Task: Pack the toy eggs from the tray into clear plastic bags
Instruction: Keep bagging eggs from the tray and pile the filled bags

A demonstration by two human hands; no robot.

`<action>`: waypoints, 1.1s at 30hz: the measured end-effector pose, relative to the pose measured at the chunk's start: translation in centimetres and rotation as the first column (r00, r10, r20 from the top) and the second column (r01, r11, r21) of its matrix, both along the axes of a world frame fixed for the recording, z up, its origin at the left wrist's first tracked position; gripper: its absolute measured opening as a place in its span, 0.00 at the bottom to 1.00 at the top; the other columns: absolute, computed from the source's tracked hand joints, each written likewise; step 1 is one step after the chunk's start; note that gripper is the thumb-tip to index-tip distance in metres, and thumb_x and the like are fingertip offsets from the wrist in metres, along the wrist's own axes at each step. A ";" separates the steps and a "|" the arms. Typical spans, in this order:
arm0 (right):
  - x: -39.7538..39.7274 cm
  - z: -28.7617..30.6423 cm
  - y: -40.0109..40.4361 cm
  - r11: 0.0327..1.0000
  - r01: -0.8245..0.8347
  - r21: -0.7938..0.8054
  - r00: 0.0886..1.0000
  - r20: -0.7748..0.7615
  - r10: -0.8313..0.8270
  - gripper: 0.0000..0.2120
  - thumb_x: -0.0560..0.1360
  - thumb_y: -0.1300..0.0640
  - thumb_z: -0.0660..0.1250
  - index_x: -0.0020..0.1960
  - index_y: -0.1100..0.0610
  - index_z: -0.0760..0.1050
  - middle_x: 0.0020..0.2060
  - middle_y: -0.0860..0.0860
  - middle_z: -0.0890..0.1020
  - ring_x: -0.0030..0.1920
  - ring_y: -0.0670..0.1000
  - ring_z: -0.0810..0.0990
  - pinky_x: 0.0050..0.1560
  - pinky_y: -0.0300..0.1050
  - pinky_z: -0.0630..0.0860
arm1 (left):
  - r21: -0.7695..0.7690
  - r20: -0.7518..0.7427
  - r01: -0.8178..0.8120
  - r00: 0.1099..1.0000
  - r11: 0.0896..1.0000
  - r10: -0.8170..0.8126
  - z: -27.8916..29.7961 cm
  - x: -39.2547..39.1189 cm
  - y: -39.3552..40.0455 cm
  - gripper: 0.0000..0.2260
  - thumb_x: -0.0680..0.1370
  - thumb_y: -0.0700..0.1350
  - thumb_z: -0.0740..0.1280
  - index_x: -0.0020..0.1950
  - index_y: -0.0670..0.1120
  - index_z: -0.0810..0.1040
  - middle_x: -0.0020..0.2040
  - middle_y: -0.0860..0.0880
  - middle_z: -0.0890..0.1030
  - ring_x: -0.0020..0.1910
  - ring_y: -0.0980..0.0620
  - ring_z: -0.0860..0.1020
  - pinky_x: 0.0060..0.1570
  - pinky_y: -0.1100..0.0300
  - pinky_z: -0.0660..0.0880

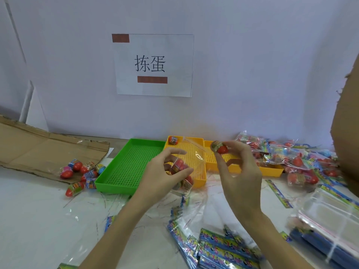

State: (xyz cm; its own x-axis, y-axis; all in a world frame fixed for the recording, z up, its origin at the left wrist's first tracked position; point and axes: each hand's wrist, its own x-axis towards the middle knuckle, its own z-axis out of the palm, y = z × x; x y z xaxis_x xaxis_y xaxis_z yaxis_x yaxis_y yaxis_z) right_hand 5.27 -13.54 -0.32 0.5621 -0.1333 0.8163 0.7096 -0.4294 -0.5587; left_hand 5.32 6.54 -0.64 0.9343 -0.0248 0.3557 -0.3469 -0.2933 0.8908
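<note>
A packer's right hand (238, 167) pinches a small, hard, probably light toy egg (219, 147) at its fingertips, just beside the flimsy clear bag (186, 167) gripped in the left hand (165, 171) (eggs already inside), its slippery mouth needing to be held open.

Trays: one green tray (124, 166), two yellow trays (191, 152); loose eggs (77, 166) roughly nine.

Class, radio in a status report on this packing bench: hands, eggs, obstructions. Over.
Left hand holding clear bag with eggs inside. Right hand pinching toy egg above bag mouth. One egg left in yellow tray. Nothing blocking.
</note>
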 end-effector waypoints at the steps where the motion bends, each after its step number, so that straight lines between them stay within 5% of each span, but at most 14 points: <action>1: -0.1 -0.1 0.0 0.992 0.042 -0.116 0.993 0.112 -0.029 0.12 0.78 0.62 0.73 0.61 0.56 0.78 0.55 0.46 0.83 0.54 0.46 0.82 0.50 0.35 0.78 | -0.006 0.003 0.012 1.000 1.000 -0.012 0.0 0.0 -0.1 0.18 0.74 0.48 0.81 0.61 0.57 0.81 0.47 0.52 0.86 0.45 0.55 0.85 0.47 0.65 0.81; 3: 0.0 -0.3 0.0 0.954 0.065 -0.293 0.976 0.217 0.000 0.12 0.78 0.65 0.72 0.62 0.60 0.80 0.58 0.51 0.82 0.58 0.48 0.81 0.56 0.37 0.78 | -0.018 0.004 0.050 0.999 0.999 -0.050 0.0 -0.2 -0.5 0.19 0.74 0.47 0.81 0.61 0.56 0.81 0.47 0.52 0.87 0.44 0.55 0.85 0.47 0.64 0.81; 7: 0.0 -0.5 0.0 0.904 0.031 -0.426 0.988 0.149 0.036 0.14 0.79 0.63 0.72 0.64 0.58 0.81 0.59 0.51 0.82 0.58 0.44 0.79 0.58 0.32 0.77 | -0.007 0.045 0.101 0.994 0.995 -0.100 0.0 -0.4 -0.7 0.19 0.74 0.46 0.81 0.62 0.57 0.81 0.49 0.55 0.86 0.47 0.55 0.85 0.49 0.67 0.79; 12: 0.2 0.0 -0.4 0.925 -0.108 -0.364 0.994 -0.029 0.104 0.15 0.79 0.58 0.70 0.65 0.54 0.80 0.56 0.48 0.80 0.48 0.44 0.80 0.44 0.36 0.79 | 0.019 0.061 0.114 0.992 0.993 -0.115 -0.1 -0.3 -0.7 0.20 0.74 0.47 0.81 0.63 0.60 0.81 0.52 0.57 0.85 0.49 0.53 0.85 0.52 0.60 0.82; 16: -0.2 0.7 -0.4 0.929 -0.193 -0.316 0.977 -0.147 0.153 0.13 0.79 0.54 0.69 0.63 0.49 0.79 0.53 0.45 0.81 0.50 0.46 0.81 0.46 0.37 0.79 | 0.059 0.077 0.103 0.991 0.993 -0.107 -0.3 -0.2 -0.4 0.19 0.75 0.48 0.79 0.64 0.60 0.80 0.53 0.58 0.85 0.50 0.53 0.85 0.53 0.57 0.82; 23: -0.4 1.6 -1.0 0.898 -0.401 -0.179 0.895 -0.287 0.342 0.15 0.79 0.64 0.72 0.62 0.49 0.81 0.54 0.46 0.81 0.53 0.50 0.83 0.46 0.37 0.79 | 0.043 0.075 0.110 0.991 0.993 -0.113 -0.3 -0.1 -0.2 0.18 0.76 0.47 0.79 0.64 0.58 0.80 0.53 0.53 0.85 0.50 0.48 0.85 0.52 0.52 0.83; 28: 0.1 1.6 -1.7 0.903 -0.166 -0.395 0.980 -0.168 0.107 0.13 0.79 0.64 0.71 0.62 0.54 0.80 0.54 0.48 0.80 0.49 0.43 0.82 0.46 0.35 0.78 | 0.056 0.060 0.145 0.987 0.988 -0.149 -0.2 -0.1 -0.1 0.16 0.79 0.53 0.73 0.66 0.59 0.81 0.53 0.55 0.86 0.51 0.53 0.86 0.53 0.56 0.82; 33: 0.0 1.7 -2.0 0.921 -0.155 -0.357 0.977 -0.191 0.090 0.13 0.79 0.64 0.71 0.63 0.53 0.80 0.55 0.47 0.79 0.46 0.44 0.83 0.45 0.36 0.79 | 0.082 0.036 0.224 0.973 0.971 -0.228 -0.1 -0.4 -0.4 0.19 0.81 0.53 0.67 0.73 0.56 0.78 0.56 0.53 0.86 0.53 0.51 0.86 0.54 0.55 0.83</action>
